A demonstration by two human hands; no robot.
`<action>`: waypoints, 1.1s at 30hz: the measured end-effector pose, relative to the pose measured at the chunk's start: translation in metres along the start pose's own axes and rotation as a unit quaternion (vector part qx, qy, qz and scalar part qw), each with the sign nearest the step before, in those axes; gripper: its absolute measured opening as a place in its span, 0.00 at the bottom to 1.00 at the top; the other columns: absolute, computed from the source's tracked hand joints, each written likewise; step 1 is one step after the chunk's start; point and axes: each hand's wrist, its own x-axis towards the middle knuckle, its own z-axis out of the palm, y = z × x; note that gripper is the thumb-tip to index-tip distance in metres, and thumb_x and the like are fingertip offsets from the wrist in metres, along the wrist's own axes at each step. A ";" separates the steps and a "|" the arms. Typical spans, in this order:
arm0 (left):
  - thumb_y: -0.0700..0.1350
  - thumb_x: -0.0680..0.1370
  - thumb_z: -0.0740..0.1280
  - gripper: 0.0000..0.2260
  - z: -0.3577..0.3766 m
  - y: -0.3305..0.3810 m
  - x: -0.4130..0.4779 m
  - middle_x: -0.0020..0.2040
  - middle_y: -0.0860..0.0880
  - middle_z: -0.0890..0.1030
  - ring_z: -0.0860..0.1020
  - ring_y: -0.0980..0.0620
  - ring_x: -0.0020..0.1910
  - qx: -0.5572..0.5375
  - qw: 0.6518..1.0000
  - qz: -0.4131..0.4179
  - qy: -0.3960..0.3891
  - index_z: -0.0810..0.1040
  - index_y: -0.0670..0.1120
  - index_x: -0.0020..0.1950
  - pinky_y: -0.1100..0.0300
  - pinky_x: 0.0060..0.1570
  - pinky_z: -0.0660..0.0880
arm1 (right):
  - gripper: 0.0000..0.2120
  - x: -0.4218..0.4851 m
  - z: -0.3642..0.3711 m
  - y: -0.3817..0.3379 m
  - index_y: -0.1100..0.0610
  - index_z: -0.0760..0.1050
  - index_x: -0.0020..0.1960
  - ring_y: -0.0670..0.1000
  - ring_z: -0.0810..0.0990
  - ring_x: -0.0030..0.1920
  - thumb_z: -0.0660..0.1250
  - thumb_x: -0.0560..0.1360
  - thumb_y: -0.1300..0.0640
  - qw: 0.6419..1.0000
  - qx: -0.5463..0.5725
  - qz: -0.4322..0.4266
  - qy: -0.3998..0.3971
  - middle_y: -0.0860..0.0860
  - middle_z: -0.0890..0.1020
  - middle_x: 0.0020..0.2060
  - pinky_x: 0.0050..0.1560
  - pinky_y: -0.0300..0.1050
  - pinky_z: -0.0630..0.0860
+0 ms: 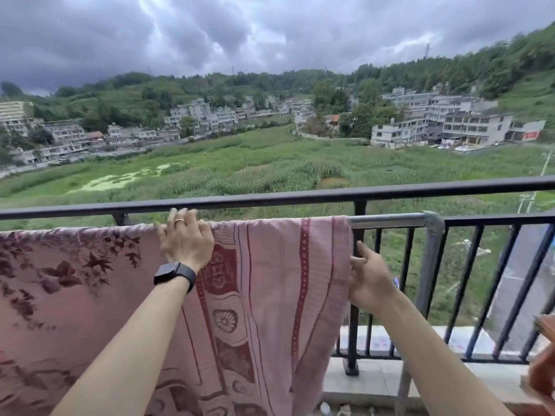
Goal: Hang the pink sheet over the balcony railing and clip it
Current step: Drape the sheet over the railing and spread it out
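Note:
The pink sheet (270,280), woven with dark red stripes and flower patterns, hangs over a grey metal rail (387,221) just inside the black balcony railing (270,199). My left hand (186,238), with a ring and a black watch, rests on the sheet's top fold, fingers curled over the rail. My right hand (365,277) pinches the sheet's right edge a little below the rail. No clip shows in view.
Black vertical bars (462,283) run below the railing at the right, above a concrete ledge (390,382). A grey upright post (429,265) joins the rail's end. Something reddish-brown (543,364) shows at the right edge. Fields and houses lie far beyond.

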 end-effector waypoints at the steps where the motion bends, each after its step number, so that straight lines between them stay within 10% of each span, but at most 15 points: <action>1: 0.53 0.80 0.51 0.21 -0.003 0.018 -0.007 0.72 0.45 0.71 0.62 0.45 0.75 -0.015 0.999 0.032 0.017 0.72 0.47 0.67 0.39 0.74 0.48 | 0.23 0.006 -0.001 -0.002 0.58 0.74 0.44 0.55 0.78 0.39 0.50 0.84 0.44 1.000 -0.006 0.013 -0.016 0.55 0.77 0.37 0.51 0.53 0.80; 3: 0.56 0.80 0.50 0.22 -0.004 0.055 -0.025 0.71 0.47 0.72 0.63 0.46 0.74 -0.031 0.993 0.110 0.013 0.72 0.48 0.68 0.40 0.74 0.49 | 0.23 0.017 0.005 -0.004 0.58 0.77 0.45 0.58 0.79 0.46 0.49 0.84 0.47 0.996 -0.087 0.001 -0.035 0.57 0.80 0.42 0.60 0.60 0.78; 8: 0.61 0.81 0.44 0.23 0.009 0.094 -0.048 0.71 0.49 0.70 0.60 0.48 0.74 -0.031 0.984 0.163 -0.059 0.66 0.55 0.70 0.42 0.75 0.44 | 0.26 0.007 0.021 -0.028 0.59 0.81 0.43 0.53 0.79 0.36 0.52 0.83 0.45 0.988 -0.123 -0.039 -0.090 0.54 0.81 0.35 0.45 0.48 0.77; 15: 0.61 0.82 0.44 0.24 0.015 0.076 -0.030 0.68 0.45 0.74 0.69 0.44 0.68 -0.038 0.990 0.133 -0.030 0.68 0.52 0.69 0.42 0.75 0.49 | 0.17 -0.042 -0.026 -0.119 0.51 0.70 0.38 0.43 0.60 0.21 0.55 0.85 0.53 0.958 -0.020 -0.268 0.099 0.43 0.65 0.22 0.19 0.36 0.58; 20: 0.59 0.82 0.46 0.24 0.015 0.097 -0.041 0.59 0.44 0.80 0.73 0.43 0.65 -0.055 0.990 0.128 -0.014 0.74 0.50 0.65 0.40 0.74 0.47 | 0.11 -0.028 -0.039 -0.069 0.55 0.76 0.48 0.51 0.78 0.43 0.62 0.82 0.48 0.918 -0.312 -0.174 0.171 0.52 0.81 0.44 0.45 0.47 0.76; 24: 0.60 0.81 0.50 0.22 0.015 0.116 -0.057 0.63 0.46 0.78 0.70 0.44 0.67 -0.062 0.978 0.196 -0.020 0.73 0.50 0.65 0.38 0.74 0.48 | 0.24 -0.012 -0.032 -0.021 0.53 0.72 0.69 0.53 0.72 0.69 0.60 0.81 0.39 0.908 -0.372 -0.115 0.152 0.49 0.76 0.68 0.73 0.62 0.65; 29: 0.62 0.80 0.50 0.21 0.009 0.130 -0.062 0.67 0.47 0.74 0.66 0.46 0.71 -0.042 0.979 0.190 -0.056 0.70 0.54 0.66 0.38 0.74 0.45 | 0.33 -0.009 -0.001 -0.017 0.55 0.72 0.68 0.53 0.77 0.63 0.66 0.73 0.31 0.905 -0.378 -0.165 0.102 0.49 0.79 0.61 0.67 0.55 0.72; 33: 0.63 0.81 0.46 0.22 0.009 0.119 -0.057 0.69 0.47 0.73 0.64 0.46 0.72 -0.058 0.977 0.196 -0.061 0.68 0.56 0.69 0.41 0.75 0.45 | 0.13 -0.006 0.010 -0.039 0.57 0.80 0.52 0.53 0.82 0.46 0.67 0.80 0.47 0.842 -0.429 -0.298 0.135 0.51 0.84 0.44 0.44 0.38 0.80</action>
